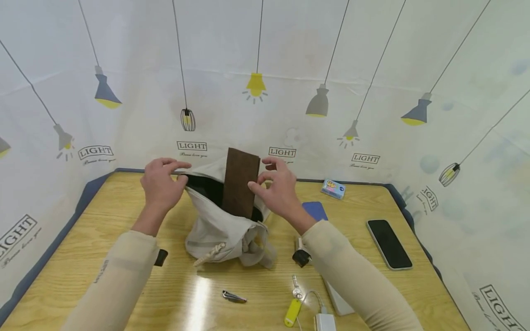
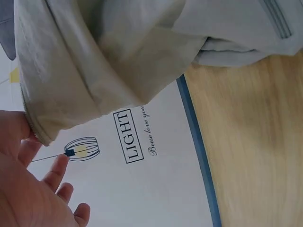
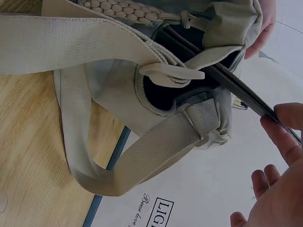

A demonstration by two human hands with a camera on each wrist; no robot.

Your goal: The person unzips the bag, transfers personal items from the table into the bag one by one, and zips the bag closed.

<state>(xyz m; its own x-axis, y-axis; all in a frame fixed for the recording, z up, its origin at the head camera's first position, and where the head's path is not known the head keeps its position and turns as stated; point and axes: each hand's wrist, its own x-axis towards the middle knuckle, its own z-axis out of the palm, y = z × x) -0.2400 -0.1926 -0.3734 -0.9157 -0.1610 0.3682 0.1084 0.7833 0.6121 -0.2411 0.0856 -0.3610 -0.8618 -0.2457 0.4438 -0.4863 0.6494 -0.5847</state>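
Observation:
A light beige cloth bag [image 1: 219,230] with wide straps and a braided cord stands on the table, its zipped mouth spread and dark inside. At the left end of that mouth, my left hand [image 1: 159,181] pinches the zipper edge between thumb and index finger, the other fingers extended. A long brown wallet [image 1: 241,184] stands upright, its lower part hidden in the bag. My right hand [image 1: 279,188] pinches the wallet's right edge between thumb and fingers. From the side, the wallet [image 3: 241,90] looks thin and layered, slanting into the opening.
Right of the bag lie a blue card-like piece [image 1: 314,210], a small blue box [image 1: 333,189] and a black-screened phone [image 1: 389,243]. Nearer are a nail clipper [image 1: 234,297], a key with a yellow tag [image 1: 292,312], a white charger [image 1: 325,322] with cable, and a white slab [image 1: 340,299] partly under the sleeve.

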